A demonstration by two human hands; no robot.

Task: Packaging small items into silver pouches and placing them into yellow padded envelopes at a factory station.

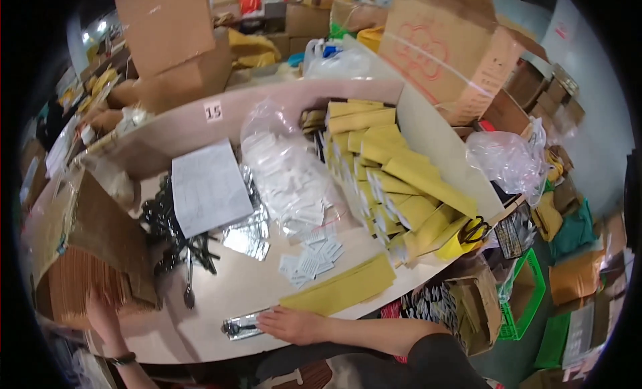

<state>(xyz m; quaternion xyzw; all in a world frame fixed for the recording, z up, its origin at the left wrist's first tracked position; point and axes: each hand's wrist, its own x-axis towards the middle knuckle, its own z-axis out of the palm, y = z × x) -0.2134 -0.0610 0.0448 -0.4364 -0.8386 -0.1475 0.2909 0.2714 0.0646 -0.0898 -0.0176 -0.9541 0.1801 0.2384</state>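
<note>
My right hand (pixel 289 325) lies flat at the table's front edge, fingers stretched over the end of a narrow silver pouch (pixel 242 327) with a dark long-handled item showing in it. Beside that hand is a flat yellow envelope (pixel 344 286). At the left, my left hand (pixel 102 313) reaches into a cardboard box (pixel 100 215) lying on its side. Its fingers extend against a tight stack of thin brown cardboard pieces (pixel 77 288); the fingertips are partly hidden. Small white printed cards (pixel 311 260) lie loose in the middle.
Black long-handled items (pixel 160 212) are heaped under a paper sheet (pixel 210 187). A clear bag (pixel 284 168) holds white cards. Yellow packets (pixel 394 168) pile against the right partition (pixel 455 148). Scissors (pixel 475 230) lie at the right edge, above a green crate (pixel 525 299).
</note>
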